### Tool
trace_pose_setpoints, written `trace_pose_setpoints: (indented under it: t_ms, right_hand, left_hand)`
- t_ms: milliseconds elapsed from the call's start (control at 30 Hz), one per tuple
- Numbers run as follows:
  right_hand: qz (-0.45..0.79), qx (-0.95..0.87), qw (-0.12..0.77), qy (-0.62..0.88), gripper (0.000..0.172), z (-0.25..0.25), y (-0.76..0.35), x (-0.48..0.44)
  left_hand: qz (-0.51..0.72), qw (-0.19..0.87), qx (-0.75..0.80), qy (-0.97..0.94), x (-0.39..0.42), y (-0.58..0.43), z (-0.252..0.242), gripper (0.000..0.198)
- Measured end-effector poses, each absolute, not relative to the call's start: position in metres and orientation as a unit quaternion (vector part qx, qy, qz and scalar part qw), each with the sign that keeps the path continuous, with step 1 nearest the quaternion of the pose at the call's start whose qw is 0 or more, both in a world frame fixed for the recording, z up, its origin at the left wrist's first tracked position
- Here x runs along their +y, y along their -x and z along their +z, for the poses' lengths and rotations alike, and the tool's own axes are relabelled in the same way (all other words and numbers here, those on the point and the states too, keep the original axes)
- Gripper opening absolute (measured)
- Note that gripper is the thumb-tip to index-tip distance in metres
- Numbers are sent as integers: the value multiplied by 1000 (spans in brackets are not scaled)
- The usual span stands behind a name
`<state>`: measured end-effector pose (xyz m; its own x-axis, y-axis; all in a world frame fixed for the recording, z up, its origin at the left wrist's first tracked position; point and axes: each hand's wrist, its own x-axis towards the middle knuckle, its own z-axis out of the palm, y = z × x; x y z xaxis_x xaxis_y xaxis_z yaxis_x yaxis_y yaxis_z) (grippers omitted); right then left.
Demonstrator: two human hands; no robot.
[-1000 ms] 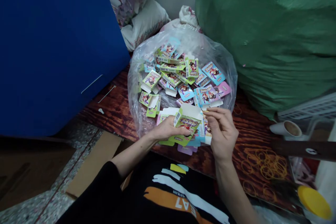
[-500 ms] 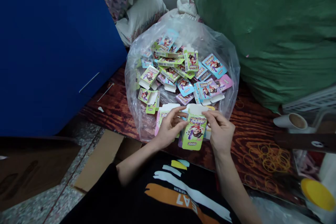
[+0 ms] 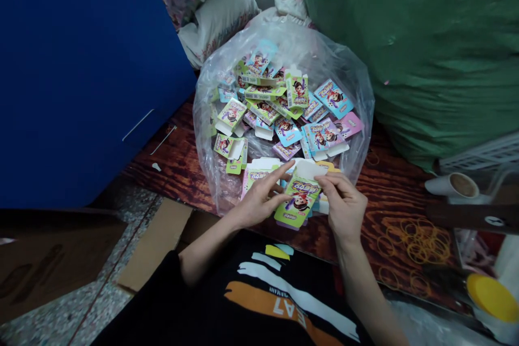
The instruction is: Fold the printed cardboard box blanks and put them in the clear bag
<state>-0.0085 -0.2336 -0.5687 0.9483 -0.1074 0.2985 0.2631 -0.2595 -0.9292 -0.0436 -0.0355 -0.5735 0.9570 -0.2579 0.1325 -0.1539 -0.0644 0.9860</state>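
A green printed box (image 3: 298, 199) with its white end flap raised is held in front of me, at the near edge of a clear plastic bag (image 3: 206, 113). My right hand (image 3: 345, 203) pinches the box at its upper right edge. My left hand (image 3: 259, 198) is at the box's left side, its thumb against the box and its fingers apart. Beneath the held box, parts of other cartons show. Several small green, blue, purple and pink boxes (image 3: 286, 131) lie loosely in the bag, some with flaps open.
On the right are a green sack (image 3: 421, 54), a paper cup with brown liquid (image 3: 454, 186), yellow rubber bands (image 3: 425, 243) and a yellow lid (image 3: 491, 297). A blue panel (image 3: 89, 75) stands at the left, above cardboard (image 3: 156, 243).
The green box has tilted, its lower end swinging left. My left fingers have spread and the hand has shifted slightly left, while my right hand still pinches the box.
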Motion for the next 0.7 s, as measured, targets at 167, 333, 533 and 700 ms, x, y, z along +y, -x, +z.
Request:
trace_pose_setpoints:
  t_ms: [167,333,533,700]
  right_hand:
    - [-139,-53,606,781,12,-566,10,-234]
    - [-66,-66,632,770,10,-565,10,-240]
    - [19,-130,614,778,18,-556,4,-246]
    - [54,-122,639,758,22,-557,4,-242]
  left_hand:
    - [1,620,-173,-766,-35,44,-575,48]
    - [-113,709,-116,-686,-28,39,-572,40]
    - [-157,750,-43,-641,-31,36,-569,50]
    - [-134,698,-54,-702,-34,37,-568,59]
